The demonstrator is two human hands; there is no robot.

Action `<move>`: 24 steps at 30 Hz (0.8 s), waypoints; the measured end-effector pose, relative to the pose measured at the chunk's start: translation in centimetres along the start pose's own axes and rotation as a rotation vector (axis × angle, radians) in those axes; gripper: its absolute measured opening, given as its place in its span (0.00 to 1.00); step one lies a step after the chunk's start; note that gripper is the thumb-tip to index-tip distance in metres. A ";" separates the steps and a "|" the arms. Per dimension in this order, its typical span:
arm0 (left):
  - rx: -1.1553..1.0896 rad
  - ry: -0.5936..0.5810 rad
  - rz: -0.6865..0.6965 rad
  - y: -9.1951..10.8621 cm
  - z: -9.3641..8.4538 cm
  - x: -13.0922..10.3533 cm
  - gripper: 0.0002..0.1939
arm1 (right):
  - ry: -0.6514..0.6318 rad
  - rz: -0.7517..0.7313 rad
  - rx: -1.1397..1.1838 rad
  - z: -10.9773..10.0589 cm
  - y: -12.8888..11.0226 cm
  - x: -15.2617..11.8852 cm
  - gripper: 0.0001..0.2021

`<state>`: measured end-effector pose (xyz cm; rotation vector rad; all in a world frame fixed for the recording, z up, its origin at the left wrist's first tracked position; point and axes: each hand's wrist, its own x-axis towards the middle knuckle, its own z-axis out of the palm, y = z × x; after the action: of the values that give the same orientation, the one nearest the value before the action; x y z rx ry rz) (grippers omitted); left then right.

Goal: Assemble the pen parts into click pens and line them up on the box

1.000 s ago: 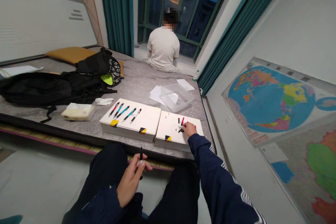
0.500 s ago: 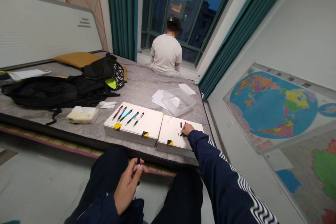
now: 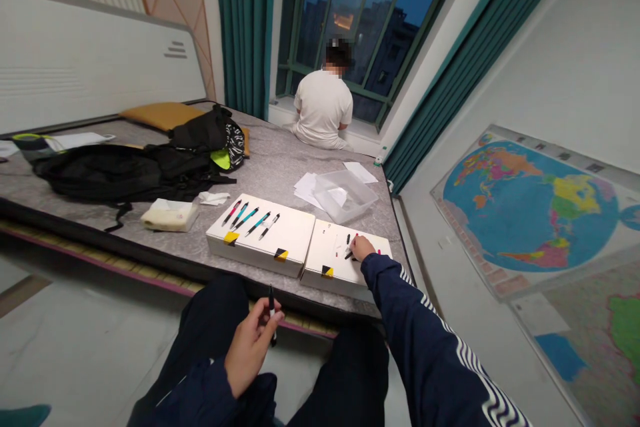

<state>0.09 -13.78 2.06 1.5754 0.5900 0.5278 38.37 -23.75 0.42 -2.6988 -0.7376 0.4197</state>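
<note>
Between the thumb and fingers of my left hand [image 3: 253, 343] is a black-and-white pen [image 3: 271, 300], held upright above my lap. My right hand [image 3: 363, 249] reaches to the right white box [image 3: 320, 273], fingers pinched down at its top. Whatever lies in that pinch is too small to make out. Small dark and red pen parts [image 3: 349, 239] lie around those fingers. On the left white box [image 3: 293, 233], several pens [image 3: 245, 219] with red, blue, teal and white barrels lie in a slanted row.
Behind the boxes are a clear plastic bin [image 3: 345, 197] and white papers [image 3: 306, 188]. A tissue pack [image 3: 170, 215] and a black backpack [image 3: 115, 173] lie to the left on the grey bed. A person in a white shirt [image 3: 324, 107] sits by the window, back turned.
The view has shifted slightly, so the scene sits a little further right. My left hand still holds the pen, and my right hand stays over the right box's small parts.
</note>
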 end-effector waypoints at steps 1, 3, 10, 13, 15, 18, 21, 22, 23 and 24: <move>-0.035 -0.003 -0.009 -0.1 0.1 0.0 0.13 | 0.016 0.005 0.055 -0.3 -0.1 -0.4 0.14; -0.133 -0.011 -0.061 -0.1 0.2 0.2 0.15 | 0.030 0.004 0.180 -1.0 -0.4 -1.5 0.12; -0.477 0.048 -0.231 2.1 0.0 1.7 0.23 | -0.087 -0.142 0.685 0.6 -3.5 -11.1 0.18; -0.538 0.076 -0.230 3.5 0.1 1.7 0.23 | -0.163 -0.219 0.874 2.4 -6.2 -17.7 0.19; -0.586 0.086 -0.225 4.4 0.4 1.3 0.24 | -0.196 -0.215 1.245 3.2 -8.0 -21.8 0.18; -0.668 0.099 -0.204 5.4 0.9 0.1 0.25 | -0.129 -0.156 1.485 3.3 -10.3 -26.1 0.15; -0.708 0.087 -0.164 6.0 1.3 -1.2 0.23 | -0.024 -0.102 1.555 2.9 -11.6 -28.4 0.15; -0.708 0.077 -0.152 6.0 1.3 -1.5 0.22 | 0.005 -0.084 1.579 2.9 -11.8 -28.9 0.15; -0.705 0.070 -0.140 6.0 1.3 -1.8 0.21 | 0.028 -0.068 1.604 2.9 -11.9 -29.2 0.14; -0.699 0.065 -0.131 5.9 1.3 -2.0 0.21 | 0.045 -0.054 1.630 2.9 -12.0 -29.5 0.14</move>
<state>-0.21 -16.42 7.85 0.8557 0.4811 0.6047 7.74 -28.94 7.97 -1.1353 -0.1920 0.5682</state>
